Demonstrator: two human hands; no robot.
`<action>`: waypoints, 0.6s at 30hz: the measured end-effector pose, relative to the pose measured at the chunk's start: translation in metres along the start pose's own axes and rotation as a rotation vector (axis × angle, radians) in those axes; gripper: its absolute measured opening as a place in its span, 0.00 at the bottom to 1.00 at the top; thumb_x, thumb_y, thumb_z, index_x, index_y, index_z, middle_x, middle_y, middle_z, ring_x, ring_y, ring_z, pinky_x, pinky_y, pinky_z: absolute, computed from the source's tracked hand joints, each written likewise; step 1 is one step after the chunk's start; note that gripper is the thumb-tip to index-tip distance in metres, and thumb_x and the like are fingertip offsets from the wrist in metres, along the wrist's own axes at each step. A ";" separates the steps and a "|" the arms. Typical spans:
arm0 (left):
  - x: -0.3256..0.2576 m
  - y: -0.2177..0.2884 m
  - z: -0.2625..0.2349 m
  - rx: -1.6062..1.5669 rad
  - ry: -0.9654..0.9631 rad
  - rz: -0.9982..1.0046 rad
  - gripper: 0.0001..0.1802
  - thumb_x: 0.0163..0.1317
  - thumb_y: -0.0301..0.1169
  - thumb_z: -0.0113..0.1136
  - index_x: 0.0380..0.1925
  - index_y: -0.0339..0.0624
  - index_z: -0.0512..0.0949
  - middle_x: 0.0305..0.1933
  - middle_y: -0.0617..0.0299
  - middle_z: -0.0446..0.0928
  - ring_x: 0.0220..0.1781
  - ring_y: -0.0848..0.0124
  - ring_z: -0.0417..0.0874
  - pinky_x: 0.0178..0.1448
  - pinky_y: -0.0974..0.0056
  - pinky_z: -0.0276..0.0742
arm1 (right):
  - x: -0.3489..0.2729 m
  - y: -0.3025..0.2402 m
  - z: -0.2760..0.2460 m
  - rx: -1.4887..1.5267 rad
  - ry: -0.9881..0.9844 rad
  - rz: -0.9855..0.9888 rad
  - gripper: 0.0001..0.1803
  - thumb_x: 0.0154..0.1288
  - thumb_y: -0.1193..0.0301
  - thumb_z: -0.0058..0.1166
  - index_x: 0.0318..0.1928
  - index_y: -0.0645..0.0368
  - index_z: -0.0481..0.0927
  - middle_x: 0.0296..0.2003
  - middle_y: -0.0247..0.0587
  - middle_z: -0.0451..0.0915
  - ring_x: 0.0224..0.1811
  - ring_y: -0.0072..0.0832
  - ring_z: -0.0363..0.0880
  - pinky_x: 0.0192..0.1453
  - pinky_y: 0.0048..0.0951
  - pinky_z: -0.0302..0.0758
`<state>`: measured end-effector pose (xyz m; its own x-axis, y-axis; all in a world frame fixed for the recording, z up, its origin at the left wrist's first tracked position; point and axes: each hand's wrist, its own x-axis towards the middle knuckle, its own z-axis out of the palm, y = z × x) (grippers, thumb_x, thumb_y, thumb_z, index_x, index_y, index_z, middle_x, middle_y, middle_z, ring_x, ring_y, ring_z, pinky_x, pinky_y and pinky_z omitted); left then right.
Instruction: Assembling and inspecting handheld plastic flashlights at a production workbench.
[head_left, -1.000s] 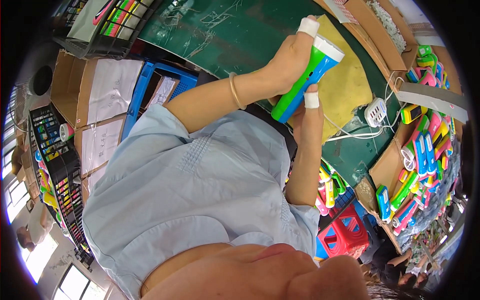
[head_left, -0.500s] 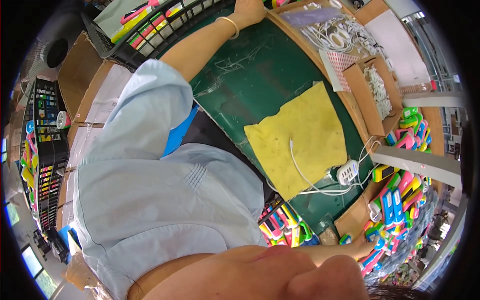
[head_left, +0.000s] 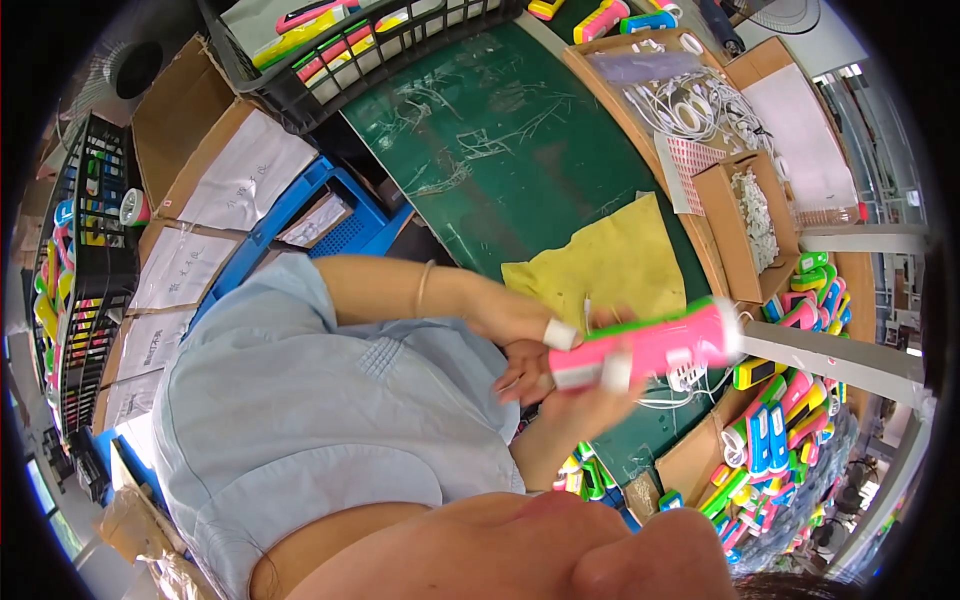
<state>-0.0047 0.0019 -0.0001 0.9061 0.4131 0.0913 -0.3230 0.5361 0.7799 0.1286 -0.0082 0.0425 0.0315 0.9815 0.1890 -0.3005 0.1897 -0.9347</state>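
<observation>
In front of my shirt both hands meet at a pink-and-green flashlight (head_left: 665, 345) with a white head, blurred by motion. My right hand (head_left: 585, 405) is closed around its body, a white-wrapped thumb lying across it. My left hand (head_left: 515, 335), with a bangle on the wrist, is at the tail end; its thumb, also wrapped in white, presses there and its fingers curl below, partly hidden. Beneath the flashlight lies a yellow cloth (head_left: 625, 255) on the green tabletop (head_left: 480, 140). A white multi-port charger (head_left: 687, 377) with cables is partly covered by the flashlight.
A black basket (head_left: 330, 95) of flashlights stands at upper left. To the right are a cardboard box (head_left: 712, 215) of small white parts, a tray of white cables (head_left: 690, 105) and a grey post (head_left: 840, 355). Many coloured flashlights (head_left: 768, 440) are heaped at lower right.
My left hand has come back from the basket's edge toward my body. My right hand has come from the heap, and a pink flashlight is now between my hands.
</observation>
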 end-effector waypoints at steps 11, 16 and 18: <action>0.009 0.003 0.005 -0.249 0.697 0.411 0.19 0.61 0.41 0.53 0.43 0.37 0.69 0.40 0.57 0.75 0.42 0.70 0.77 0.44 0.65 0.75 | -0.026 0.031 -0.034 -0.390 -0.143 0.072 0.10 0.64 0.72 0.44 0.37 0.68 0.73 0.35 0.47 0.77 0.37 0.30 0.75 0.42 0.29 0.70; 0.023 0.023 -0.001 -0.189 0.656 0.305 0.13 0.61 0.35 0.53 0.39 0.38 0.67 0.32 0.59 0.72 0.28 0.68 0.76 0.35 0.64 0.78 | -0.007 0.036 -0.045 -1.106 -0.193 -0.235 0.09 0.56 0.79 0.48 0.39 0.64 0.73 0.35 0.47 0.74 0.40 0.42 0.72 0.45 0.35 0.68; 0.038 0.032 0.009 -0.346 0.685 0.229 0.14 0.61 0.35 0.54 0.40 0.38 0.67 0.33 0.59 0.72 0.28 0.69 0.76 0.31 0.65 0.77 | -0.008 0.059 -0.049 -1.095 -0.235 -0.332 0.13 0.52 0.77 0.52 0.40 0.65 0.72 0.36 0.49 0.72 0.40 0.44 0.69 0.42 0.39 0.66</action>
<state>0.0216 0.0282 0.0343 0.4744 0.8403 -0.2625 -0.6488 0.5353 0.5409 0.1575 -0.0036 -0.0286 -0.2577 0.8719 0.4165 0.6759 0.4707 -0.5672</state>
